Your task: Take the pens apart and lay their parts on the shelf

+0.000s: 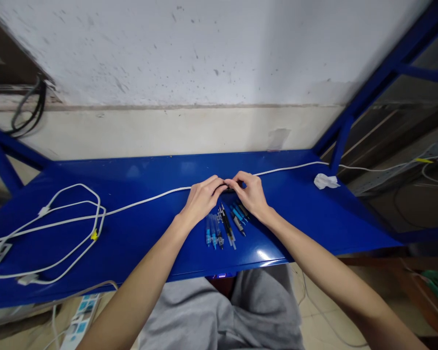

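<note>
My left hand (203,197) and my right hand (251,193) meet over the blue table, fingertips pinched close together. Between them is something small and dark, mostly hidden by the fingers. Just below my hands lie several pen parts: clear barrels with blue or dark ends (214,232) on the left, thin dark refills (227,223) in the middle, and short blue and black pen pieces (238,213) on the right, partly under my right hand.
A white cable (149,198) runs across the blue table (142,243) behind my hands and loops at the left. Crumpled white tissue (325,181) lies at the right near a blue frame post (340,146). The wall (175,131) stands behind.
</note>
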A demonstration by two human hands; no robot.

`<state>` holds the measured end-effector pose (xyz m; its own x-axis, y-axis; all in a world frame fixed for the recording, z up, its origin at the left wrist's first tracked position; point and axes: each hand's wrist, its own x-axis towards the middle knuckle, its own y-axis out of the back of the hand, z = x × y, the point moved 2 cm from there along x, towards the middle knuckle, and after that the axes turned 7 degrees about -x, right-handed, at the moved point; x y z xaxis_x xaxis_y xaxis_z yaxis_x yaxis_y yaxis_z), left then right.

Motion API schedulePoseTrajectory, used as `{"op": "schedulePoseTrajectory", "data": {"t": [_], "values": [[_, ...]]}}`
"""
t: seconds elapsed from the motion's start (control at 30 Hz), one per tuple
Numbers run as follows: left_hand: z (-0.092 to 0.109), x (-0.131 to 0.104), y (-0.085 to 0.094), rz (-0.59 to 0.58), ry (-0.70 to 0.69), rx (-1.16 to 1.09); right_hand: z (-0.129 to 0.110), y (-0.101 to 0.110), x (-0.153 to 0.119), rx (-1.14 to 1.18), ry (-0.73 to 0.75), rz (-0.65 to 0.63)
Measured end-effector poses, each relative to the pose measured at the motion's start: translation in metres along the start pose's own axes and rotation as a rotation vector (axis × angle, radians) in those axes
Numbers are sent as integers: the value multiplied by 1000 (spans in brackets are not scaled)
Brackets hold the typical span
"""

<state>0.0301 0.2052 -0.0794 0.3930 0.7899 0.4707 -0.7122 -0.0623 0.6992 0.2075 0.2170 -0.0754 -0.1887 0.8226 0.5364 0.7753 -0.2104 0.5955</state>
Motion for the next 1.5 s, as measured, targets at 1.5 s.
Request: {"op": "schedulePoseTrajectory", "data": {"t": [1.5], "values": [[-4, 2, 10, 179, 167, 64, -13, -10, -5, -59, 274, -674]]}}
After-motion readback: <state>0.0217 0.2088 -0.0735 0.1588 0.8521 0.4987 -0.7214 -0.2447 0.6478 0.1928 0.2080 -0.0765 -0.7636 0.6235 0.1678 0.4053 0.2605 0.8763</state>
